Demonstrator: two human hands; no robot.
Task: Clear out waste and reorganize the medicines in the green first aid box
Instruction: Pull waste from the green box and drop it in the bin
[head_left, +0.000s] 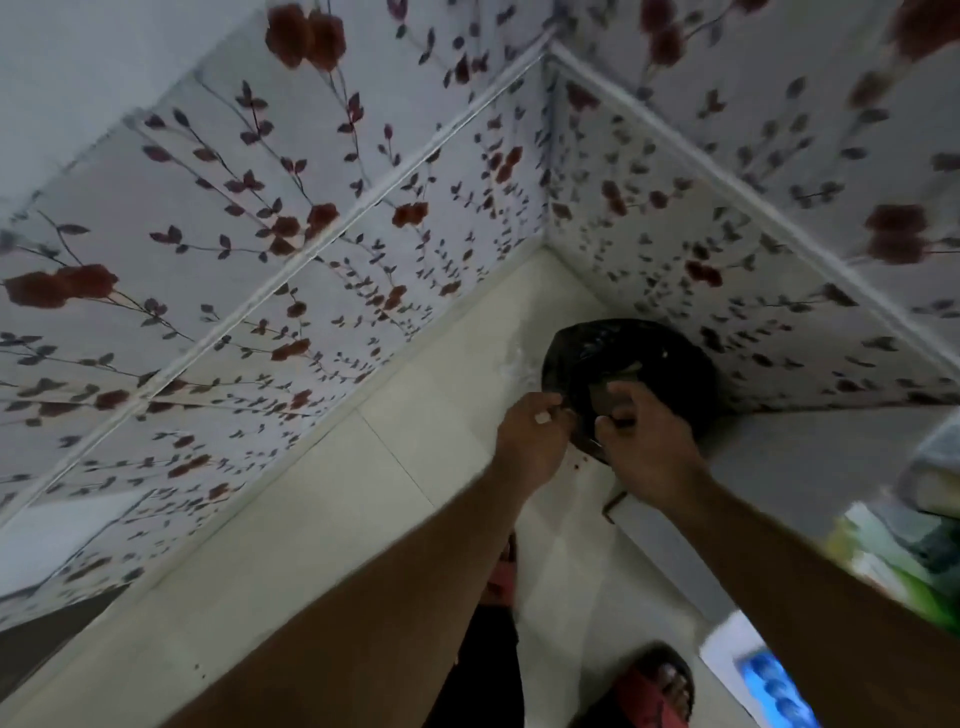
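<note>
We cannot pick out the green first aid box itself; the nearest candidate is a blurred patch of green and white (904, 566) at the right edge, on or beside a pale counter (810, 457), and it is too smeared to name. What we do see plainly is the waste end of the job: a bin lined with a black bag (631, 364) sits on the floor in the corner, touching both walls.

Both our hands are out over its near rim. The left hand (535, 439) has its fingers curled in, thumb and forefinger pinched together at the bag's edge; whether it grips the bag or a scrap of rubbish we cannot tell. The right hand (647, 441) is likewise curled, fingertips bent towards the left hand, and what it holds (if anything) is hidden.

Around this lie cream floor tiles (322, 519), floral wallpaper (260, 249) on both walls, and a foot in a red sandal (657, 691) below.

We judge the clearing-out to be under way, with waste going into the bin. The reorganizing of the medicines appears still to come, though the box's contents are out of sight.
</note>
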